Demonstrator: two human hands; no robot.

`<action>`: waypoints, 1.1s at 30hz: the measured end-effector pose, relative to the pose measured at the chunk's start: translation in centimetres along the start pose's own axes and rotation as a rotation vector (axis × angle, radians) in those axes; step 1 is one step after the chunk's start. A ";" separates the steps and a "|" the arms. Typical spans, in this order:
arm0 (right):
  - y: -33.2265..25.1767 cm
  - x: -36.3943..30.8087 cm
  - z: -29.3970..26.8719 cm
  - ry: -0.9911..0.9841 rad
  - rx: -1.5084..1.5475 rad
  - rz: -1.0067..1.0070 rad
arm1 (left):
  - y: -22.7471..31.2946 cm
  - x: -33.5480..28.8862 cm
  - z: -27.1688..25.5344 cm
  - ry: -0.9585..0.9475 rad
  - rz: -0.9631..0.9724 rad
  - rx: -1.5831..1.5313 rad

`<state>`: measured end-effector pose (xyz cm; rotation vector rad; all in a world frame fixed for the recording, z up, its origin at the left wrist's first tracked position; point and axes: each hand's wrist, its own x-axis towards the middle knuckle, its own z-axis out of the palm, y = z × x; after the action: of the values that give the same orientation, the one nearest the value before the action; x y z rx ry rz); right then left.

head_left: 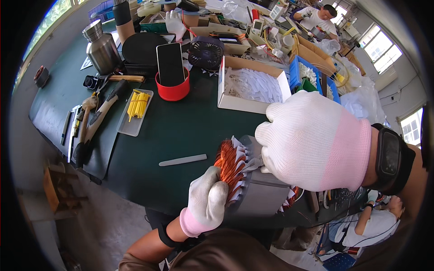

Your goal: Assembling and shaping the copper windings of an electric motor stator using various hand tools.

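A motor stator (262, 198) with a grey cylindrical body lies on its side at the table's near edge. Orange-brown copper windings (229, 165) bulge from its left end, with white insulating paper tips standing between them. My left hand (205, 201), in a white and pink knit glove, is closed around the lower left of these windings. Above the stator's upper right is my gloved right hand (312, 140), back toward me and fingers curled. Whatever its fingertips hold is hidden behind the fist. To the left on the green tabletop lies a flat white strip (183, 160) with a tapered end.
A white carton (244, 105) of paper strips stands beyond the stator. Further left are a red round holder (173, 92) with a phone (171, 65), a tray (131, 128) of yellow tubes, a hammer (101, 113) and a steel bottle (101, 49). Two other people sit at right.
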<state>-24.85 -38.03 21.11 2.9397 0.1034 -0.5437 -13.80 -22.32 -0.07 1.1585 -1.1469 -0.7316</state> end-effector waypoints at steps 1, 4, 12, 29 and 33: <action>0.6 0.4 0.7 0.012 0.008 -0.020 | 0.0 0.1 -0.1 0.019 0.006 -0.016; 0.5 1.0 0.6 0.027 -0.014 -0.085 | 0.0 -0.1 -0.1 0.042 0.045 0.026; -1.0 -0.6 -0.9 -0.025 -0.076 0.048 | 3.4 2.8 -1.2 -0.160 -0.417 -0.172; -1.3 -3.0 1.5 0.110 -0.057 0.184 | 1.9 -0.3 -2.4 -0.217 -0.310 -0.303; -3.2 -6.4 2.6 0.257 -0.019 0.282 | -0.3 -3.0 -1.9 -0.144 -0.018 -0.086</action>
<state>-32.02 -35.56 20.57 2.9177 -0.2715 -0.1242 -12.83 -19.04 -1.25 1.0592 -1.2139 -0.8817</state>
